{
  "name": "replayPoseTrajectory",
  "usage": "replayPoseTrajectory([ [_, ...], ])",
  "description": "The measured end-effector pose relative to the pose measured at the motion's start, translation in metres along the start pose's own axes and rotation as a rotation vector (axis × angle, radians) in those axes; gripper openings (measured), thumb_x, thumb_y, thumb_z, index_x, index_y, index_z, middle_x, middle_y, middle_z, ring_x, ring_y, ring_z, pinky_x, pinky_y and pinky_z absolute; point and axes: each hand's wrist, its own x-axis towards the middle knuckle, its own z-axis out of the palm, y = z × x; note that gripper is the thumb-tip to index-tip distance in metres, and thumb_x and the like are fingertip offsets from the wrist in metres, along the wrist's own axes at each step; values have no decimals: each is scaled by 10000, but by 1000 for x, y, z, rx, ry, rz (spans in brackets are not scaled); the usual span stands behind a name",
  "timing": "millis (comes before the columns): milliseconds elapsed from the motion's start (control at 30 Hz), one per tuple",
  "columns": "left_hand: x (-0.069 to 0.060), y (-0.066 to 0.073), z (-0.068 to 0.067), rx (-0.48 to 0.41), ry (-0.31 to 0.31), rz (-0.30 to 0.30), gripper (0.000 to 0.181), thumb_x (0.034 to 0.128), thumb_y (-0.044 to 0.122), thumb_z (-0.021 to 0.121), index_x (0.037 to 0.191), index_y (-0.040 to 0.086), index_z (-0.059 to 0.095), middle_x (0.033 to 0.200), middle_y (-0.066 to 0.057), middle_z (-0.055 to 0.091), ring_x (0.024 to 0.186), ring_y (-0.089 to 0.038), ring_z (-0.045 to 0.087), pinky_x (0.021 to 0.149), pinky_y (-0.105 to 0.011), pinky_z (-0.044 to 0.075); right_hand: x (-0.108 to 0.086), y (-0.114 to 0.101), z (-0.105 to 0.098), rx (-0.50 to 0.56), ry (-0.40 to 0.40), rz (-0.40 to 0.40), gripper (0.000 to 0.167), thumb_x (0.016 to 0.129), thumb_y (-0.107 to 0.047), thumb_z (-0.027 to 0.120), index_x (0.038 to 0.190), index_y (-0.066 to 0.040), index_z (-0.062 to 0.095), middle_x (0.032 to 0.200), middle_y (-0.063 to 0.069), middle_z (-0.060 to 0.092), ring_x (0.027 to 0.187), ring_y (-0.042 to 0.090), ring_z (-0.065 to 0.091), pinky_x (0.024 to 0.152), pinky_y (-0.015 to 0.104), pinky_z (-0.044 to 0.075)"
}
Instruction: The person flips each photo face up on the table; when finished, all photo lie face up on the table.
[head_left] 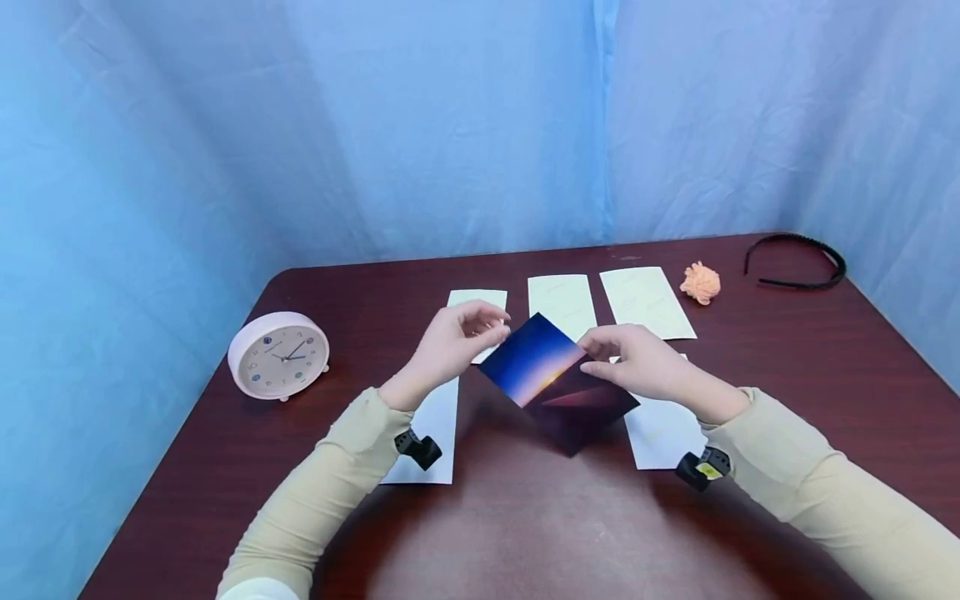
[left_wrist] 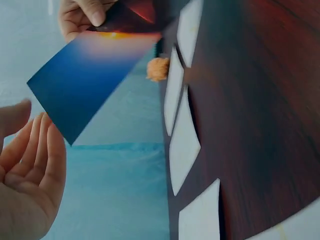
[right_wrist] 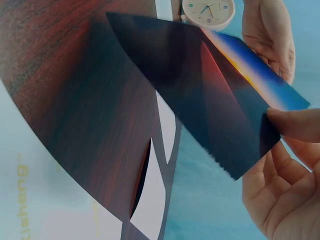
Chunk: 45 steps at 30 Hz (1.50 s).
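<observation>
A photo print point(head_left: 558, 379), blue at one end and dark red-brown at the other with a bright horizon band, is held tilted above the table. My right hand point(head_left: 637, 358) pinches its edge, thumb point(right_wrist: 295, 125) on the picture side and fingers behind. Close to the blue end is my left hand point(head_left: 453, 337), its fingers point(left_wrist: 52, 155) gently bent and the thumb apart from them. Nothing sits between that thumb and fingers; whether a fingertip touches the print's edge I cannot tell.
Several white sheets lie on the dark red table point(head_left: 540, 533), including one at back right point(head_left: 647, 302) and one by the left forearm point(head_left: 435, 433). A round alarm clock point(head_left: 279, 357) stands left. An orange yarn ball point(head_left: 701, 283) and black headband point(head_left: 806, 242) lie back right. Blue curtains point(head_left: 450, 125) surround the table.
</observation>
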Motion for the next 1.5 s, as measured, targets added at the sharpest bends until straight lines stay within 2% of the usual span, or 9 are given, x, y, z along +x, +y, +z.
replayPoseTrajectory([
  [167,3,0,-2,-108,199,13,247,906,153,639,1130,51,644,988,-132,657,899,-224,635,835,-320,524,0,-2,-2,49,49,79,146,863,-46,656,1007,-26,659,889,69,656,842,206,605,802,425,505],
  [333,3,-4,1,-289,279,-16,284,908,88,622,1178,7,588,998,-141,613,890,-208,647,848,-296,538,0,0,-2,91,115,145,138,881,-75,643,1008,-23,650,927,109,650,885,252,615,831,443,503],
  [467,1,-9,5,-393,315,-42,294,910,45,605,1190,-31,559,959,-104,595,879,-214,652,835,-301,550,0,2,-3,142,171,209,168,898,-104,631,1041,-18,640,966,136,658,912,261,611,807,378,502],
  [700,-5,-11,22,-444,282,-91,360,884,7,624,1233,-20,541,964,-114,590,884,-264,657,810,-360,562,0,-1,2,251,266,251,269,906,-93,622,1132,49,585,1028,198,623,876,170,625,687,165,498],
  [833,-9,-10,33,-455,232,-103,394,869,-5,637,1249,-22,534,950,-102,587,834,-219,663,804,-417,559,2,-2,6,286,300,262,237,917,-97,611,1113,34,588,978,167,608,778,56,592,671,178,510],
  [1000,-10,-9,42,-435,194,-122,371,866,-23,632,1227,-21,546,923,-57,555,761,-50,600,737,-274,565,4,-3,9,313,330,290,234,921,-136,615,1103,8,591,934,107,603,778,46,553,650,164,483],
  [1133,-10,-9,45,-381,210,-121,363,871,-15,630,1226,-11,552,915,-60,555,749,-45,586,670,-196,528,4,-2,11,381,325,287,268,915,-124,621,1123,36,570,900,55,587,744,17,552,638,166,495],
  [1333,-10,-13,47,-377,233,-116,372,865,-38,627,1227,1,553,890,-52,547,729,-59,577,674,-216,531,3,2,11,482,277,302,329,922,-136,614,1181,47,524,906,12,551,763,-7,582,664,195,541],
  [1500,-11,-16,48,-368,214,-129,394,864,-38,628,1245,14,541,880,-50,548,696,-50,566,653,-214,521,-1,8,11,507,259,298,328,934,-145,597,1194,40,518,899,-3,571,746,22,608,676,213,554],
])
